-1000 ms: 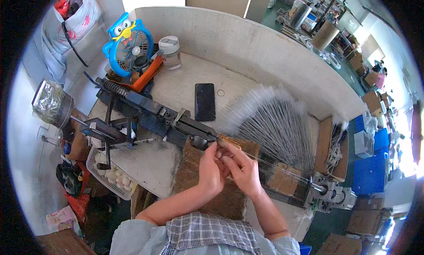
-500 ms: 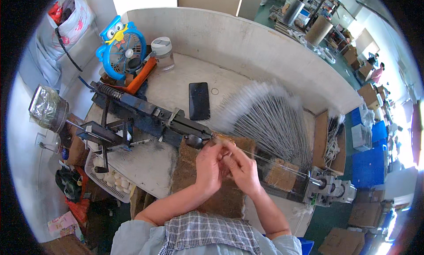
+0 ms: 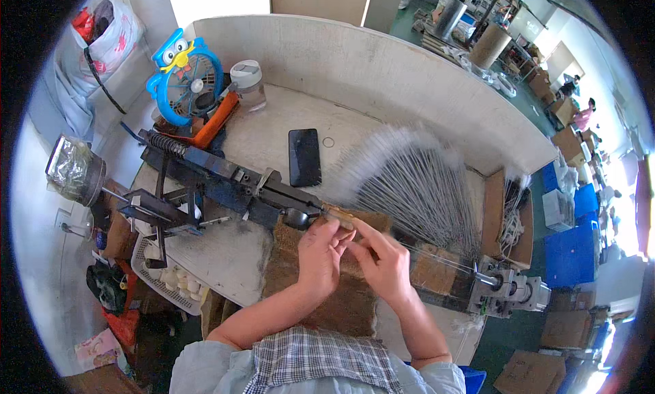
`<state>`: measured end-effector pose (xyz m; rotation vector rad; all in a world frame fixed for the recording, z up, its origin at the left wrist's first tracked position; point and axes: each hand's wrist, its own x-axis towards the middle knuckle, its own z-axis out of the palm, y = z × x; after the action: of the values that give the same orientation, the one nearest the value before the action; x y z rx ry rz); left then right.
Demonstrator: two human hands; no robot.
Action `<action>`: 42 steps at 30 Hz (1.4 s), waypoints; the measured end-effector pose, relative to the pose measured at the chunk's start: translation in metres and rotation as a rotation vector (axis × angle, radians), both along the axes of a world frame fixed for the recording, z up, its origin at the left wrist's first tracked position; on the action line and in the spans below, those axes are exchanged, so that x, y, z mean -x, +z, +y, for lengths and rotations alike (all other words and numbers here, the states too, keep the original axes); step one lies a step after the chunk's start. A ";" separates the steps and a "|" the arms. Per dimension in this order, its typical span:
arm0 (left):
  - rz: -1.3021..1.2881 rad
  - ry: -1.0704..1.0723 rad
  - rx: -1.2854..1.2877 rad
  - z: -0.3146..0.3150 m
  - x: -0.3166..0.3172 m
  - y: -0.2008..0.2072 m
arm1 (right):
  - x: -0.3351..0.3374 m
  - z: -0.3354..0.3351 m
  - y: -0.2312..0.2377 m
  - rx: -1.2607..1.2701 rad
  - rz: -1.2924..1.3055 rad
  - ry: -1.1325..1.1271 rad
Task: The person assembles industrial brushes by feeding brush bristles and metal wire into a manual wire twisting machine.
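Note:
My left hand and my right hand are close together at the end of a dark metal bar machine. Both have bent, closed fingers, and whatever lies between the fingertips is too small to make out. A tan, worn piece shows at the bar's tip, right above my fingertips. Just left of my left hand is a round black knob. From beside my right hand, thin wires run to a metal chuck on the right. A brown cloth pad lies under my hands.
Behind my right hand, many thin wire brushes with white tips fan out. A black phone, blue fan, lidded jar and orange-handled tool sit farther back. A cardboard box stands right; a white basket sits left.
My right hand has shifted slightly right, and its fingers have spread a little from the left hand's. The left hand stays at the bar's end. The whole view has shifted slightly.

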<state>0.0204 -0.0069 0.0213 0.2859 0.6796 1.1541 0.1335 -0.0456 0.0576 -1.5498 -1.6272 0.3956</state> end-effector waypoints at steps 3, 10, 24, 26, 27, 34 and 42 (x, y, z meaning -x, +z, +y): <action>-0.047 -0.039 -0.020 0.000 0.006 0.008 | -0.004 0.003 0.009 -0.262 -0.321 -0.094; -0.035 -0.136 0.018 -0.003 0.017 0.009 | -0.009 -0.007 0.001 -0.121 -0.426 -0.078; 0.847 -0.589 -0.509 -0.032 0.059 -0.007 | -0.024 -0.122 -0.059 0.270 -0.333 0.436; 0.983 -0.591 -0.799 -0.041 0.056 -0.014 | -0.017 -0.143 -0.079 0.283 -0.388 0.490; 1.105 -0.587 -1.104 -0.045 0.053 -0.021 | -0.015 -0.151 -0.085 0.293 -0.447 0.536; 1.166 -0.777 -2.112 -0.053 0.017 -0.082 | -0.007 -0.157 -0.099 0.367 -0.337 0.389; 1.411 -0.633 -2.015 0.010 0.112 -0.091 | -0.003 -0.162 -0.099 0.204 -0.276 0.204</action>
<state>-0.0911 0.0028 -0.0694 2.9252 0.2041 0.4197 0.1363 -0.2074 -0.0411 -1.6501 -2.0217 0.4860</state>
